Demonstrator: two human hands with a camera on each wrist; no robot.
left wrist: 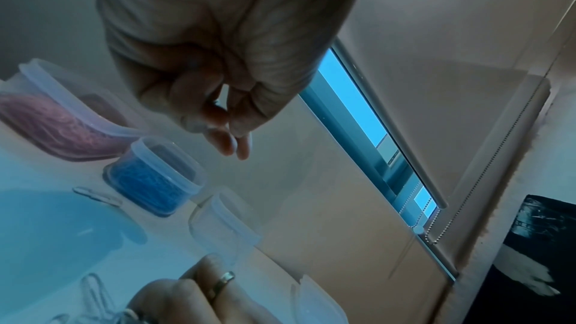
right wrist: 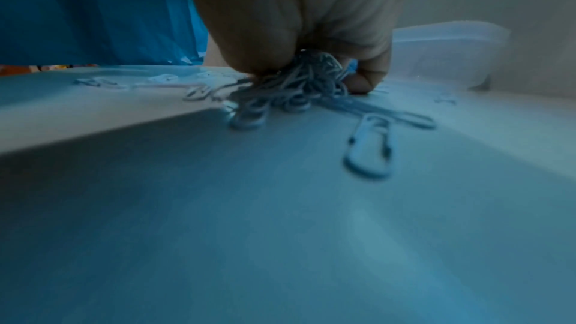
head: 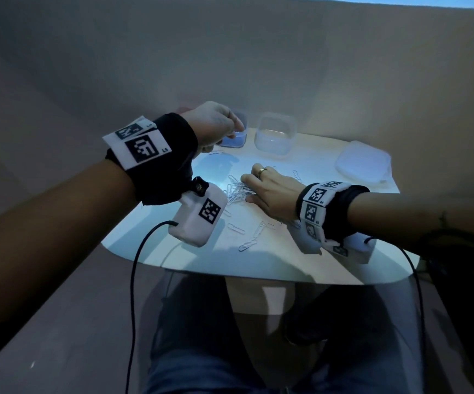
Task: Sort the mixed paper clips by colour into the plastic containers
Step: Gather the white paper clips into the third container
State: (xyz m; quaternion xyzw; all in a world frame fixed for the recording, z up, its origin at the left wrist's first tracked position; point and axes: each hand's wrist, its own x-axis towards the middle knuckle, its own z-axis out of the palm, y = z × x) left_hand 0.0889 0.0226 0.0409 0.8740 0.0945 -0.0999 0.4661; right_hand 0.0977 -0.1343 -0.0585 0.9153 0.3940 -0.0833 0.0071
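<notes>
On the white table (head: pixel 287 260), the right hand (head: pixel 270 191) has its fingers curled around a bunch of pale paper clips (right wrist: pixel 299 88) in the middle. Above the container with blue clips (left wrist: pixel 152 176), the left hand (head: pixel 213 123) hangs with loosely bent fingers and holds nothing. Beside it stands a clear container (head: pixel 272 135), and single clips (head: pixel 247 244) lie scattered nearer the person.

The right hand (right wrist: pixel 311 21) curls its fingers (right wrist: pixel 371 68) round a clump of pale paper clips (right wrist: pixel 290 90) on the table (right wrist: pixel 249 206).
</notes>
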